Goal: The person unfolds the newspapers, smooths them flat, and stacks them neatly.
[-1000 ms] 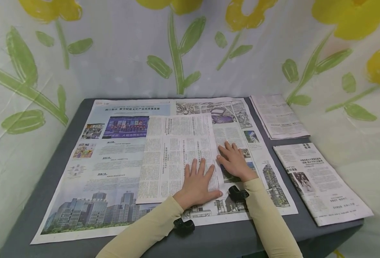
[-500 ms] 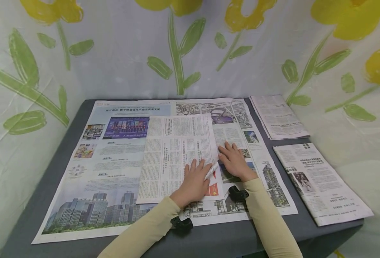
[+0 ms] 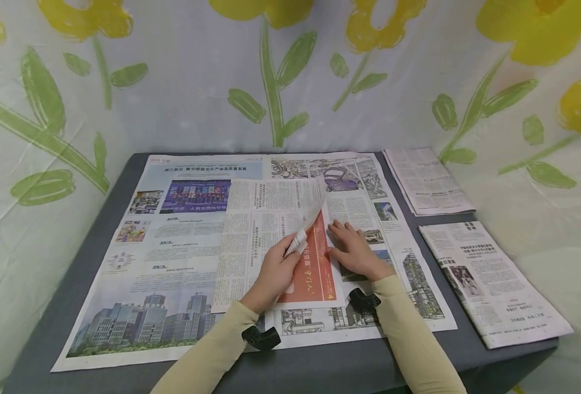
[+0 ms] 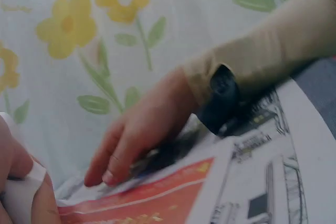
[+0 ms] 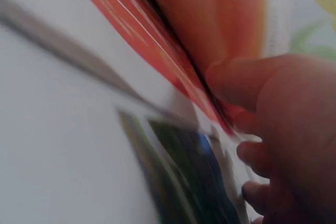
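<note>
A folded newspaper [image 3: 246, 251] lies on a large spread newspaper [image 3: 172, 241] in the head view. My left hand [image 3: 270, 273] pinches the right edge of its top sheet, which is lifted and bent over to the left. Beneath it shows a page with a red panel [image 3: 320, 273], also seen in both wrist views. My right hand [image 3: 356, 251] rests palm down on the spread newspaper, its fingertips beside the folded newspaper's right edge. In the right wrist view the thumb of the right hand [image 5: 299, 135] is close to the red page; contact cannot be told.
Two folded newspapers lie at the right of the dark-covered table [image 3: 349, 366]: a rear one [image 3: 428, 180] and a front one [image 3: 492, 284]. A flower-printed curtain [image 3: 187, 98] stands behind and at both sides of the table.
My left hand has gone from lying flat on the folded newspaper to pinching its top sheet, then moved left with it, uncovering the red panel. The right hand has hardly moved.
</note>
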The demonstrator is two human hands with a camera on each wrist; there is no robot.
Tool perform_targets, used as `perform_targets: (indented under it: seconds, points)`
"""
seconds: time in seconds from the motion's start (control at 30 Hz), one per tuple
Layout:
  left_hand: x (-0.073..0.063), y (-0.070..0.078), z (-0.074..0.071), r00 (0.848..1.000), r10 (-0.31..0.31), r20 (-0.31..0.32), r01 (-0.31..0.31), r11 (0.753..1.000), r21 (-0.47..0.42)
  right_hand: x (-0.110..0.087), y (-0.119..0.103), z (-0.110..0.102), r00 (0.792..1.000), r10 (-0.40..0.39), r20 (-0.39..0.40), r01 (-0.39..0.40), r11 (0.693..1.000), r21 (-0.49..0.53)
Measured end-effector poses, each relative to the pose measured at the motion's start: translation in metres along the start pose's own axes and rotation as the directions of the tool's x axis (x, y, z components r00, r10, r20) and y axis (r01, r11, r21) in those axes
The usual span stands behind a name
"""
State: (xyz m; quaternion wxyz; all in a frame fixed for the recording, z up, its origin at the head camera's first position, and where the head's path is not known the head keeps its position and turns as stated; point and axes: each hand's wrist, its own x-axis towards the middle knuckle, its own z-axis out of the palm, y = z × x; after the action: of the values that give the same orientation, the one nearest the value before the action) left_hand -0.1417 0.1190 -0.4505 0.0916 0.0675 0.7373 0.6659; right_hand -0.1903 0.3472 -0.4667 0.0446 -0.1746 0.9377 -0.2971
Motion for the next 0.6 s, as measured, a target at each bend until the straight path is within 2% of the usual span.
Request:
perform_targets:
  seconds: [0.17, 0.3, 0.37, 0.43, 0.5, 0.53, 0.6]
  points:
    - [-0.005, 0.009, -0.010, 0.998, 0.042, -0.056, -0.048, 0.992, -0.114, 0.000, -0.013, 0.009, 0.992, -0.092, 0.089, 0.094, 0.995, -0.021]
    - [-0.011, 0.019, -0.022, 0.988, 0.050, -0.145, -0.077, 0.980, -0.184, -0.001, -0.020, 0.012, 0.986, -0.091, 0.140, 0.103, 0.991, -0.081]
    - [-0.014, 0.025, -0.031, 0.979, 0.046, -0.199, -0.096, 0.964, -0.249, -0.002, -0.022, 0.011, 0.986, -0.078, 0.146, 0.093, 0.991, -0.099]
    - [-0.018, 0.032, -0.043, 0.962, 0.030, -0.272, -0.116, 0.946, -0.304, -0.002, -0.023, 0.009, 0.987, -0.064, 0.145, 0.082, 0.989, -0.120]
    - [-0.021, 0.039, -0.057, 0.935, 0.014, -0.356, -0.153, 0.917, -0.367, -0.002, -0.023, 0.007, 0.988, -0.043, 0.149, 0.064, 0.988, -0.142]
    - [-0.023, 0.043, -0.065, 0.920, 0.002, -0.391, -0.174, 0.898, -0.403, -0.003, -0.022, 0.005, 0.988, -0.035, 0.148, 0.058, 0.986, -0.154]
    - [-0.028, 0.049, -0.082, 0.880, -0.009, -0.475, -0.230, 0.866, -0.443, -0.004, -0.020, 0.000, 0.989, -0.008, 0.145, 0.033, 0.984, -0.172]
